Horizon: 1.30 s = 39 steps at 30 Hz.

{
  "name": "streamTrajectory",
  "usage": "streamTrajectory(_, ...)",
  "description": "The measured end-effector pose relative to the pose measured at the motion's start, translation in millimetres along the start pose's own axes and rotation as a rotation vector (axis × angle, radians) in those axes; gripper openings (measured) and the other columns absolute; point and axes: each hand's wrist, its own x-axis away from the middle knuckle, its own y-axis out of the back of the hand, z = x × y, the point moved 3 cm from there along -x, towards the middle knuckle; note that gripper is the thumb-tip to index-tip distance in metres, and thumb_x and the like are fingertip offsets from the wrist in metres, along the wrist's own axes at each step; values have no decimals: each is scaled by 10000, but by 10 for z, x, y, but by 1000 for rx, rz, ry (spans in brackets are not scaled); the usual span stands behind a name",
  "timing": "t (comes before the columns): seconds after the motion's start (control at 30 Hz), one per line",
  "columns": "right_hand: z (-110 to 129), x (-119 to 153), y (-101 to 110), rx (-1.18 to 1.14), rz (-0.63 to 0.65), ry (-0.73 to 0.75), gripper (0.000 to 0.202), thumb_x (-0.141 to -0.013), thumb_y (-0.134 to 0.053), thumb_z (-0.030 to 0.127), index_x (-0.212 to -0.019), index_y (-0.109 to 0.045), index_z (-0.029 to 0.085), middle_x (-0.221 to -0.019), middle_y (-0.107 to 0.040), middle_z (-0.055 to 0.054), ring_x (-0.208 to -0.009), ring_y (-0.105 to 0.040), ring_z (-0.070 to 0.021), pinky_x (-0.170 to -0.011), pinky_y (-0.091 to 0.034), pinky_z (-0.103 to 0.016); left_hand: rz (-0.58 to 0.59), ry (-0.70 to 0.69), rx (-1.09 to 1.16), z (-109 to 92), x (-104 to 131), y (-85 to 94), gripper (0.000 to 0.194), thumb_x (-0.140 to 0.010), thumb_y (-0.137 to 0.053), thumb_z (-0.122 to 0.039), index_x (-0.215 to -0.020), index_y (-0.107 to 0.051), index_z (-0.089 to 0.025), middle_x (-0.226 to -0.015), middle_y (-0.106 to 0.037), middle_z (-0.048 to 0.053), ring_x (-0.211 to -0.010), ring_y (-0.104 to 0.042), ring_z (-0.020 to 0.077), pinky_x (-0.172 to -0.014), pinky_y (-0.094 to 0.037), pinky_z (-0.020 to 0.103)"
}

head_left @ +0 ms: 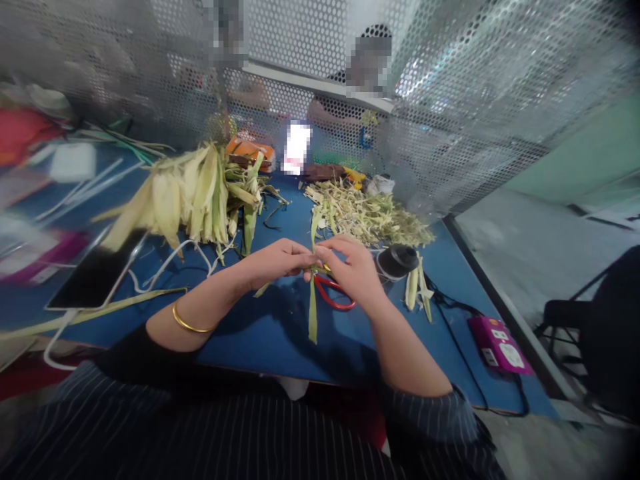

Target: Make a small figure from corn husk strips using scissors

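Observation:
My left hand [283, 261] and my right hand [351, 267] meet over the middle of the blue table [280, 333]. Between their closed fingers is a narrow green corn husk strip [313, 313], one end hanging down and the other rising above the fingertips. Both hands pinch it where they meet; the exact grip is partly hidden. Red-handled scissors [334, 293] lie just below my right hand, their blades covered by it. Right of that hand is a black spool of thread [397, 260]. Past my left hand lies a large bunch of pale corn husks [195, 193].
Husk scraps [370, 213] are heaped at the back right, by a perforated metal screen [310, 40] with people behind it. A lit phone [297, 148] leans there. On the left are a dark tablet [97, 270] and white cable. A purple power box [500, 345] sits right.

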Motion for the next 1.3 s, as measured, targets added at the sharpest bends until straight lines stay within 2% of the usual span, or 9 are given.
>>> streamTrajectory(0.1, -106, 0, -159, -396, 149, -236, 208, -782, -585, 381, -746, -657, 189, -671, -622, -12, -624, -551, -142, -605, -431, -280, 13, -10, -118, 12, 7, -54, 309, -776, -580, -367, -566, -659, -155, -503, -519, 9, -463, -338, 84, -478, -225, 249)
streamTrajectory(0.23, -152, 25, -214, -599, -4, -321, 185, -701, -657, 337, -651, -586, 174, -618, -579, 15, -568, -501, -109, -557, -407, -245, -49, -1, -139, 28, -1, -83, 314, -764, -582, -359, -528, -629, -158, -457, -459, -18, -447, -298, 78, -481, -212, 252)
streamTrajectory(0.4, -166, 48, -215, -436, -158, -243, 188, -720, -637, 300, -608, -547, 179, -589, -526, 34, -569, -461, -98, -571, -384, -236, -21, -14, -191, 27, -15, -105, 293, -747, -567, -301, -501, -628, -154, -481, -515, 3, -465, -347, 86, -487, -237, 250)
streamTrajectory(0.57, -159, 32, -218, -292, -197, -172, 175, -741, -623, 282, -610, -559, 185, -672, -586, 13, -675, -529, -124, -665, -413, -250, 9, -10, -229, 72, -26, -130, 268, -727, -571, -262, -490, -645, -159, -423, -477, -6, -432, -335, 82, -454, -231, 242)
streamTrajectory(0.77, -261, -110, -50, -239, -11, -103, 283, -874, -458, 368, -914, -673, 189, -804, -678, -19, -806, -611, -154, -791, -443, -292, -164, 51, 138, 97, -52, -60, 349, -765, -587, -453, -665, -701, -139, -605, -625, 53, -466, -415, 77, -434, -264, 209)
streamTrajectory(0.87, -279, -139, 18, -171, 127, -77, 289, -871, -465, 383, -895, -681, 191, -837, -690, -27, -811, -616, -164, -759, -448, -294, -235, 55, 272, 78, -64, 14, 413, -784, -552, -511, -731, -713, -135, -634, -630, 71, -475, -433, 82, -416, -249, 209)
streamTrajectory(0.97, -253, -120, 39, -90, 153, -29, 214, -839, -528, 344, -823, -682, 195, -731, -660, -5, -701, -587, -146, -667, -432, -264, -273, 51, 309, 73, -61, 53, 363, -774, -587, -480, -758, -717, -142, -632, -623, 71, -472, -426, 79, -414, -241, 214)
streamTrajectory(1.13, -200, -90, 18, 93, -30, 116, 208, -848, -540, 317, -710, -647, 204, -661, -623, -1, -653, -557, -145, -696, -423, -285, -220, 35, 151, 96, -49, 6, 238, -723, -659, -378, -722, -724, -149, -572, -583, 18, -465, -405, 70, -437, -253, 210)
streamTrajectory(1.3, -35, -1, 88, 323, -279, 261, 190, -861, -521, 270, -998, -643, 222, -1043, -652, -73, -1019, -551, -220, -948, -348, -392, -337, 10, 231, 89, -50, 39, 274, -729, -657, -398, -803, -737, -147, -676, -659, 54, -556, -516, 93, -489, -342, 205)
